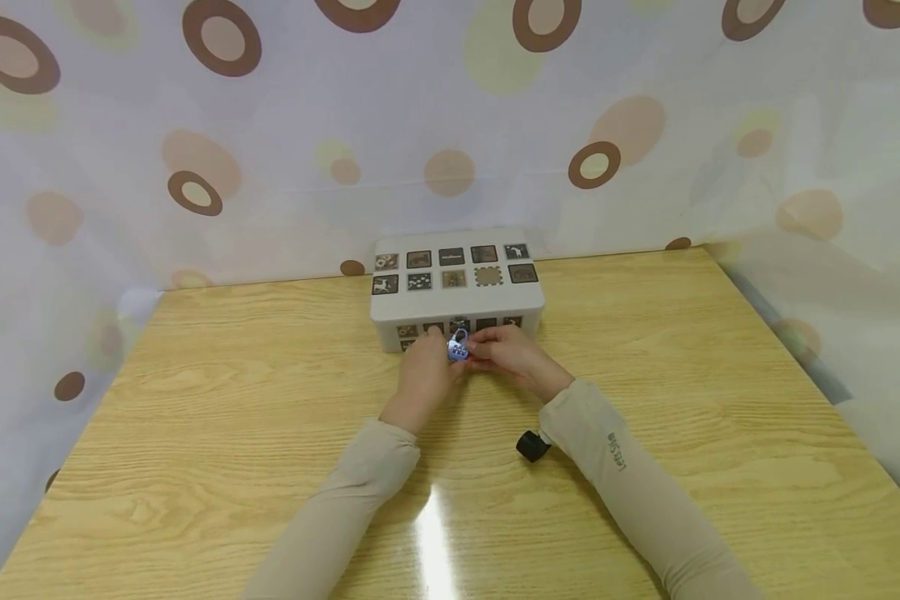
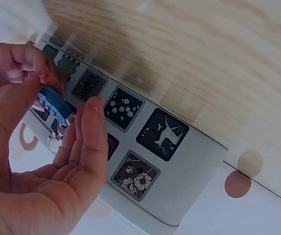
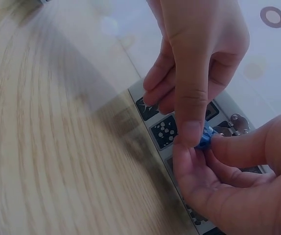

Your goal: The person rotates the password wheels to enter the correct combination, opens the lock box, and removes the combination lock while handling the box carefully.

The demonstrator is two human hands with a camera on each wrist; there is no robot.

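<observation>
A small blue combination padlock point(image 1: 457, 348) with number dials is held up close to the front of a white box point(image 1: 457, 304). My left hand point(image 1: 426, 367) has its thumb against the padlock's edge, and its fingers reach around the near side. From the right, my right hand point(image 1: 513, 354) pinches the padlock between thumb and fingers. In the left wrist view the padlock point(image 2: 55, 105) lies between both hands, close to a metal clasp point(image 2: 55, 143) on the box. Fingers cover much of the padlock point(image 3: 206, 137) in the right wrist view.
The box stands at the back of a wood-grain table point(image 1: 255, 375), against a dotted curtain point(image 1: 285, 167). Dark picture squares decorate its lid and front. A black cylindrical piece point(image 1: 532, 446) sticks out beside the right sleeve point(image 1: 615, 458).
</observation>
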